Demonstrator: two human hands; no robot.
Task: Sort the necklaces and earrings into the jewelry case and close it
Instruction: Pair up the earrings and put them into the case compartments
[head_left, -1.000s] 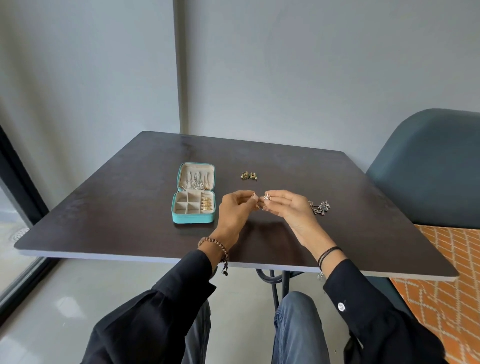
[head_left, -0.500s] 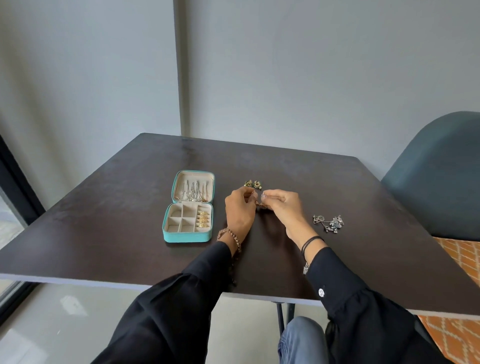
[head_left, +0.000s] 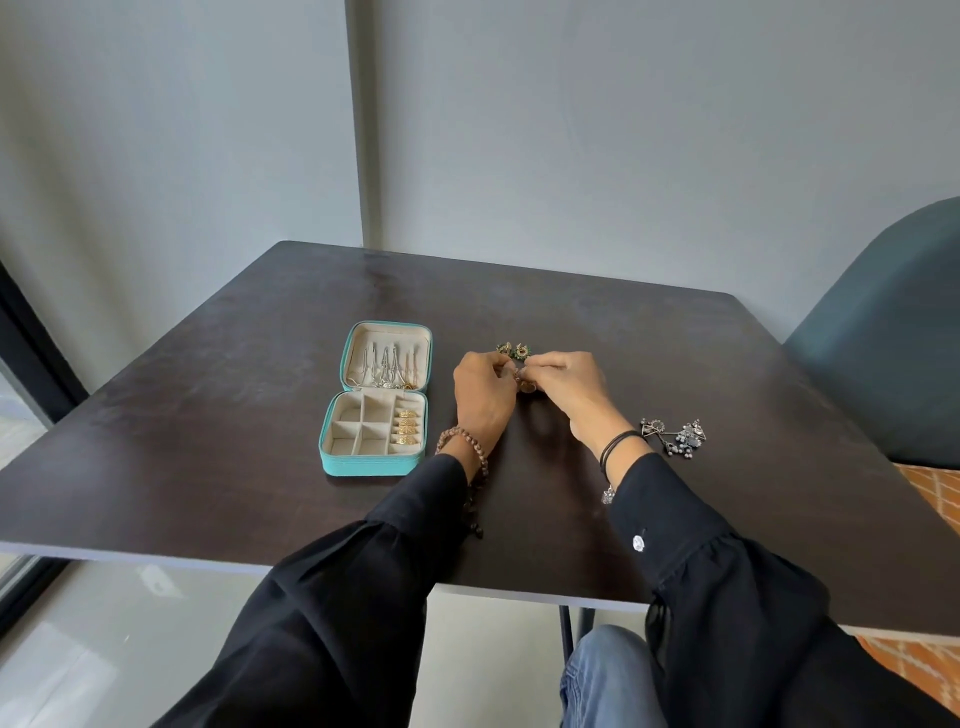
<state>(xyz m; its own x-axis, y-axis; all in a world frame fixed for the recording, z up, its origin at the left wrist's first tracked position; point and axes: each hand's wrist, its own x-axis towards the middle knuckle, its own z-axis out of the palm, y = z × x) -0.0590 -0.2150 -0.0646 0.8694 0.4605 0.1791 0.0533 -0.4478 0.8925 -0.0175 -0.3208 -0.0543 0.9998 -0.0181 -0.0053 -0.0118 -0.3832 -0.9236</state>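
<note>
Jointly, left hand (head_left: 483, 397) and right hand (head_left: 569, 387) are pinching a gold earring (head_left: 525, 384).
Open teal jewelry case (head_left: 371, 465) is sitting alongside.

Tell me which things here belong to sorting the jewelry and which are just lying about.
Job: teal jewelry case, open; small gold piece pinched by left hand and right hand; green-gold earrings beyond the hands; silver jewelry by the right wrist.
Just there: table; blue chair; beaded bracelet and black cord, worn on the wrists.
</note>
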